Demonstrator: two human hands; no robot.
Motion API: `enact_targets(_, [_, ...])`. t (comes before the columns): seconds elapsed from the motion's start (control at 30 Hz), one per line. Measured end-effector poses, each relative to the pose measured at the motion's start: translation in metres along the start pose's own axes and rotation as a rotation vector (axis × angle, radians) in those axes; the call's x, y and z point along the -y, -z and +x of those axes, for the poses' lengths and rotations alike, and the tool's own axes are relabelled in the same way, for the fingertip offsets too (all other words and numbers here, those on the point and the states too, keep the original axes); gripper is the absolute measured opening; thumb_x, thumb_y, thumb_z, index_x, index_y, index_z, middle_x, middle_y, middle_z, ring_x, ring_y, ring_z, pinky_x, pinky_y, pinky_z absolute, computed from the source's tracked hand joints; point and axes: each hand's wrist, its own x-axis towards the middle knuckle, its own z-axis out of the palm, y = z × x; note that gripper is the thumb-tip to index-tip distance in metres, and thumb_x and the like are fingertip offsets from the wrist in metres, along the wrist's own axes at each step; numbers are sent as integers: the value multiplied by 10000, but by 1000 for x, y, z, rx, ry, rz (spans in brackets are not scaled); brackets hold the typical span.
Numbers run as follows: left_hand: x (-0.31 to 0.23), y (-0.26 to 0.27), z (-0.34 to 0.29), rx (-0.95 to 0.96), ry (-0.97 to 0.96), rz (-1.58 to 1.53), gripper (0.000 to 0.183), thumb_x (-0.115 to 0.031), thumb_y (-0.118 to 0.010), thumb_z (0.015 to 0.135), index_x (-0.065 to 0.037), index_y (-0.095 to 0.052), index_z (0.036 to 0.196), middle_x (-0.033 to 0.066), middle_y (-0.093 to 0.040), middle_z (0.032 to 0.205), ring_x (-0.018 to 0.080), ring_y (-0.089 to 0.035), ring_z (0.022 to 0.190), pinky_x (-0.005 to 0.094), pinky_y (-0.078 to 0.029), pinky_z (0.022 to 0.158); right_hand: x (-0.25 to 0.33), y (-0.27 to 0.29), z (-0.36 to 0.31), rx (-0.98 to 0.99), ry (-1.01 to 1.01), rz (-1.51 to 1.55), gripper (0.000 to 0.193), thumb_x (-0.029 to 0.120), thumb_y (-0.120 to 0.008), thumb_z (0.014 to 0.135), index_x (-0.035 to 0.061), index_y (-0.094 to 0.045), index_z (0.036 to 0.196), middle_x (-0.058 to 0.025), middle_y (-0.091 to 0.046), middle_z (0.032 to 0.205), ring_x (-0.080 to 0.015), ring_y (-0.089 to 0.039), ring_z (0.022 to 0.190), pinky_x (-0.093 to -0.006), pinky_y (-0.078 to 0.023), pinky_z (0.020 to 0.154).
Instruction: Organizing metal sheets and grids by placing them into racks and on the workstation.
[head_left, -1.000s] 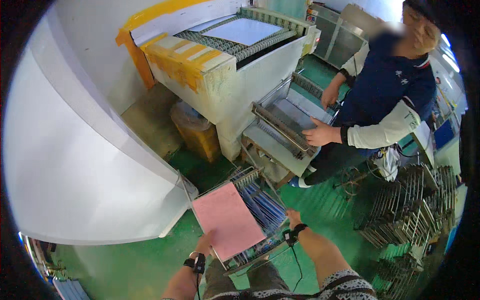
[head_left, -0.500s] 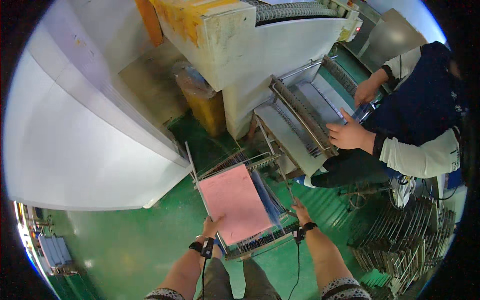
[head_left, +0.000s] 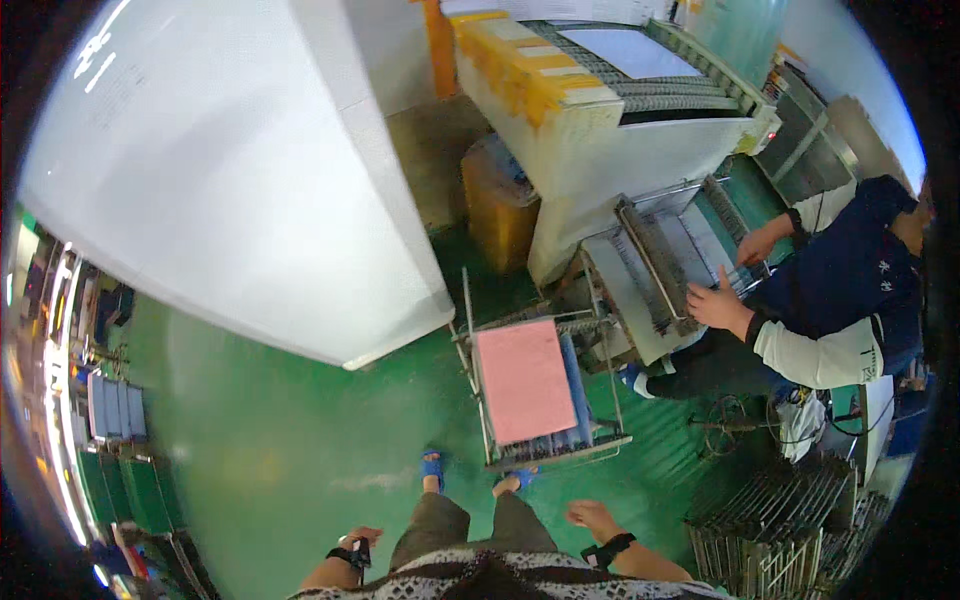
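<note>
My left hand (head_left: 362, 538) hangs low beside my left thigh, loosely bent, with nothing seen in it. My right hand (head_left: 594, 518) is out to the right of my legs, empty, its fingers slightly curled and not pressed together. Both hands are apart from the metal rack cart (head_left: 490, 428), which stands on the floor ahead of my feet. A pink sheet (head_left: 524, 380) lies over the top of the cart, and bluish sheets (head_left: 578, 385) show along its right side.
A co-worker (head_left: 835, 270) at the right has both hands at a slotted rack (head_left: 660, 265) beside a roller machine (head_left: 640, 140). A large white panel (head_left: 250, 200) fills the left. A yellow bin (head_left: 500, 215) stands behind the cart; metal racks (head_left: 785, 535) stand lower right.
Both my hands have let go of the cart's side rails and drawn back toward my body. The cart now stands farther from me, with the pink sheet still on it. My view has shifted.
</note>
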Motion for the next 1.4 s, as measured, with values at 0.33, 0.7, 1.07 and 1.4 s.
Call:
enact_targets(0.33, [-43, 61, -55, -415, -361, 279, 218, -289, -524, 866, -98, -602, 937, 57, -607, 810, 199, -573, 725, 328, -476, 633, 449, -288, -205, 637, 963, -239, 190, 28, -505, 844, -5, -574, 1017, -110, -595, 916, -247, -584, 838, -368, -456, 778])
enact_targets(0.7, [100, 260, -84, -469, -529, -419, 328, -326, -574, 831, -4, -600, 890, 51, -625, 795, 136, -565, 679, 263, -446, 569, 473, -590, -255, 1313, 1428, 356, 420, -22, -542, 838, 221, -592, 1176, -35, -542, 666, -147, -508, 535, -245, -390, 473])
enact_targets(1.07, [124, 350, -123, -710, -65, -885, 326, -275, -537, 867, -56, -531, 1108, 115, -643, 944, 245, -628, 767, 357, -475, 599, 552, -809, -142, 1889, 1185, 360, 370, -49, -523, 833, 205, -619, 1085, -40, -541, 671, -142, -530, 542, -226, -398, 480])
enact_targets(1.4, [70, 383, -124, -808, -129, -842, 341, -309, -571, 845, -20, -555, 1025, 109, -658, 913, 219, -635, 769, 363, -495, 635, 656, -1074, -84, 2566, 697, 189, 270, 144, -490, 899, -29, -664, 788, -102, -613, 719, -194, -602, 604, -278, -450, 529])
